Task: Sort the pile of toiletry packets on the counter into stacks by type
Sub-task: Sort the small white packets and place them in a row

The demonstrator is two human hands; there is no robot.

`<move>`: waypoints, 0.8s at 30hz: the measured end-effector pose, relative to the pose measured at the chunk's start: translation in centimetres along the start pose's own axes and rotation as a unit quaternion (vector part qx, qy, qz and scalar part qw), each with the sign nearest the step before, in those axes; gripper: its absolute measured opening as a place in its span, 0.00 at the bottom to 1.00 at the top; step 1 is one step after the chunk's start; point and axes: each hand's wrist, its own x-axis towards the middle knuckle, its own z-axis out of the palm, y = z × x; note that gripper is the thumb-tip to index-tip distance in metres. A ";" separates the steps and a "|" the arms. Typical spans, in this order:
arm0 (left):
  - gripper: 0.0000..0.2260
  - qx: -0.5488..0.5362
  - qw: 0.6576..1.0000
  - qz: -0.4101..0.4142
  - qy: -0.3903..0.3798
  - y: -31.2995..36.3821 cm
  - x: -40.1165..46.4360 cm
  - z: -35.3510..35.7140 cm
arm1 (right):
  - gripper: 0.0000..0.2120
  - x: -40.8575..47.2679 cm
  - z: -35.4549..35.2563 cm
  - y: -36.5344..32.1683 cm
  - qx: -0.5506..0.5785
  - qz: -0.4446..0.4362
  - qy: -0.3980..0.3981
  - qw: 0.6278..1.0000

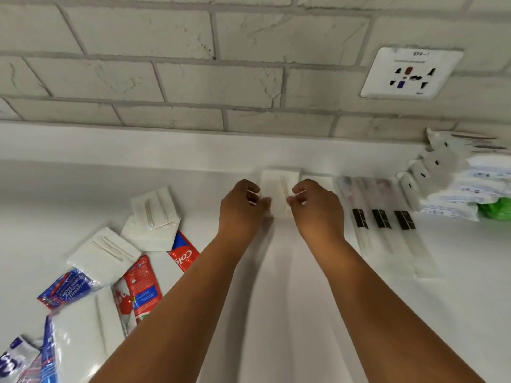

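Nearest me, at the left edge of the counter, lies the unsorted pile: white sachets, red toothpaste packets and blue-printed wrappers, overlapping. Further out, my left hand and right hand pinch the side edges of one white packet, fingers curled and clamped on it, over the white stack by the wall. The packet appears light, thin and limp, with slender sticks inside; I judge edge pinches keep it flat and avoid bending the contents. Just right lie long clear toothbrush sleeves in a row. Beyond, sorted stacks sit by the brick wall.
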 end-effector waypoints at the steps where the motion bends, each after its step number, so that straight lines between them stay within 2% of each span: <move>1: 0.11 0.004 1.000 0.003 0.004 -0.2 0.2 0.2 | 0.08 0.2 0.1 0.0 -0.020 -0.010 0.003 1.000; 6: 0.09 0.039 0.999 0.016 0.016 -0.8 0.7 1.1 | 0.11 0.8 0.8 0.4 -0.103 -0.029 -0.008 0.994; 17: 0.09 0.079 0.997 0.007 0.008 -0.8 0.9 1.4 | 0.11 0.7 0.7 0.0 -0.173 -0.048 -0.022 0.984; 20: 0.11 0.077 0.997 -0.003 0.014 -0.3 0.6 1.1 | 0.11 0.7 0.5 -0.4 -0.166 -0.051 -0.024 0.985; 24: 0.15 0.065 0.996 0.002 0.056 0.1 -0.2 -1.1 | 0.09 0.3 0.2 -2.3 -0.095 -0.066 0.000 0.993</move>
